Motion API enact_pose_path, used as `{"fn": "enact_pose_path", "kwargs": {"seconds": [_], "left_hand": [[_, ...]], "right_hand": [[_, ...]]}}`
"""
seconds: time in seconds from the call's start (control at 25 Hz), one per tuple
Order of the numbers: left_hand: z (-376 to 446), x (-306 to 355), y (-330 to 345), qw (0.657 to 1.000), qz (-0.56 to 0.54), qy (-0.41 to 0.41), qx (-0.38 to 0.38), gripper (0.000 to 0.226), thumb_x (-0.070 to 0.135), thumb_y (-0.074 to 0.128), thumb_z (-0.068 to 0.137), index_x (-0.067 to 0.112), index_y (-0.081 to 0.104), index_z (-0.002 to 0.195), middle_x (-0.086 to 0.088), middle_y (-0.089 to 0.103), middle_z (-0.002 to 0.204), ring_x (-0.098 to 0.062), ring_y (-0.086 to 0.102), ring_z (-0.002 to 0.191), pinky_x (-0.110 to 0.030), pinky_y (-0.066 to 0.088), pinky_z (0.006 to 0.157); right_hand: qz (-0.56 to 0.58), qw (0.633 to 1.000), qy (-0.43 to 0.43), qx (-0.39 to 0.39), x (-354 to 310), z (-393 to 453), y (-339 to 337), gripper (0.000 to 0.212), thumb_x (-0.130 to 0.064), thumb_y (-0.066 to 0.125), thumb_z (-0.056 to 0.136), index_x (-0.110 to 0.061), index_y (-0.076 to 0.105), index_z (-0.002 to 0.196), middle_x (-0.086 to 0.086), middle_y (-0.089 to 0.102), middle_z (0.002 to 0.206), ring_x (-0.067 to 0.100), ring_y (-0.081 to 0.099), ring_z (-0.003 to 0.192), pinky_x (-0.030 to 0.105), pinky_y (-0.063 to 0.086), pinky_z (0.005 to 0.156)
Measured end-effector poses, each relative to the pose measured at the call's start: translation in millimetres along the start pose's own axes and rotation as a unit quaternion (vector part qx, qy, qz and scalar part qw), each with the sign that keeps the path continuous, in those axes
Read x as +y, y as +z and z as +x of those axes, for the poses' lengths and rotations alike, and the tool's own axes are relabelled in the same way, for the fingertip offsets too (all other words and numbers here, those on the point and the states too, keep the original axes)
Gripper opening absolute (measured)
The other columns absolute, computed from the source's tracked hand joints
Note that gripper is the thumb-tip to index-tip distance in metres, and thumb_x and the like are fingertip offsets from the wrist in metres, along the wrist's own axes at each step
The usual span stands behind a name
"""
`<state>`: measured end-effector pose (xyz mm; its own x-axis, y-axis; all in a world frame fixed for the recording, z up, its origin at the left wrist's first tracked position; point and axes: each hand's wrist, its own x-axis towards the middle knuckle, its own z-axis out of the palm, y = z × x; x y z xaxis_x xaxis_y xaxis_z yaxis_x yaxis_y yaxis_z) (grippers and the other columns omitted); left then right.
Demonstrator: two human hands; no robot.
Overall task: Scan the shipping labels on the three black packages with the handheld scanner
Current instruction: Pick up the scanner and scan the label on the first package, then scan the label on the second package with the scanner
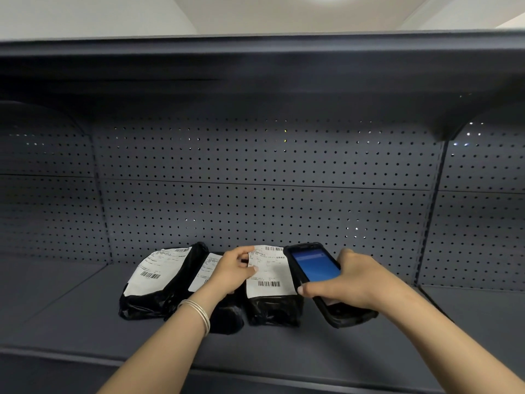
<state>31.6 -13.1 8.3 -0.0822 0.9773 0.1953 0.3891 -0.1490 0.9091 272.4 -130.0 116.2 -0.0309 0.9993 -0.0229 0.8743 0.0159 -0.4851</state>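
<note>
Three black packages sit side by side on the shelf in front of the pegboard back, labels facing up and toward the person. Right package is the one in play: its label runs front-to-back, w/ a barcode near the front edge and another at the far edge. Left hand reaches over the middle package, thumb and fingers pinching the label's left edge, prob. flattening it. Right hand is wrapped round the scanner, thumb on its side, screen lit blue and facing up; scanner sits just beside the label's right edge, nose pointing away, toward the pegboard, not at the barcode. So the key relation: label lies just left of the scanner, betw. both hands; right hand nearer. Likely needs a tilt left/down to aim at the code. Left package lies off to the left, untouched, label up.
</note>
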Motion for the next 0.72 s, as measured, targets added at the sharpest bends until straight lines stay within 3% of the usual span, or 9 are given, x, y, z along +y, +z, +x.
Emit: {"fn": "enact_pose_path", "kwargs": {"seconds": [0.08,0.24,0.4,0.56,0.72], "left_hand": [[5,-3,-1,1.0,0.022,-0.011,0.001,0.047,0.003,0.068,0.082,0.015,0.057,0.126,-0.001,0.063,0.116,-0.012,0.064,0.086,-0.012,0.047,0.071],[14,-8,-1,0.998,0.062,-0.013,0.016,0.047,0.014,0.075,0.077,0.016,0.061,0.121,-0.003,0.065,0.12,-0.017,0.065,0.1,-0.023,0.048,0.088],[13,-10,-13,0.999,0.03,-0.001,0.017,0.054,0.026,0.08,0.073,0.018,0.06,0.122,0.002,0.063,0.118,-0.013,0.066,0.099,-0.014,0.044,0.078],[9,-11,-51,1.0,0.009,0.013,-0.01,0.051,0.041,0.077,0.072,0.027,0.061,0.119,0.01,0.064,0.115,-0.003,0.067,0.094,-0.016,0.049,0.078],[11,-27,-99,0.996,0.079,0.034,-0.019,0.048,0.044,0.072,0.076,0.029,0.059,0.119,0.011,0.064,0.111,-0.001,0.063,0.095,-0.015,0.046,0.077]], "right_hand": [[0.01,1.0,-0.002,0.002,3,10,3,0.073,-0.063,0.081,0.064,-0.011,0.049,0.107,-0.004,0.06,0.09,0.005,0.055,0.068,0.024,0.042,0.052],[0.027,1.0,-0.001,0.003,5,28,13,0.077,-0.063,0.081,0.064,-0.01,0.049,0.111,-0.001,0.067,0.093,0.007,0.06,0.072,0.024,0.043,0.052],[0.048,0.999,-0.001,0.003,3,43,27,0.078,-0.061,0.083,0.062,-0.011,0.048,0.11,-0.001,0.076,0.091,0.011,0.069,0.08,0.026,0.047,0.054],[0.056,0.998,-0.013,0.026,-16,57,46,0.08,-0.066,0.082,0.054,-0.015,0.049,0.105,0.0,0.077,0.09,0.013,0.072,0.084,0.035,0.058,0.071],[0.066,0.997,-0.019,0.047,-48,62,68,0.083,-0.069,0.081,0.054,-0.014,0.047,0.107,0.001,0.076,0.091,0.015,0.071,0.086,0.039,0.061,0.077]]}}
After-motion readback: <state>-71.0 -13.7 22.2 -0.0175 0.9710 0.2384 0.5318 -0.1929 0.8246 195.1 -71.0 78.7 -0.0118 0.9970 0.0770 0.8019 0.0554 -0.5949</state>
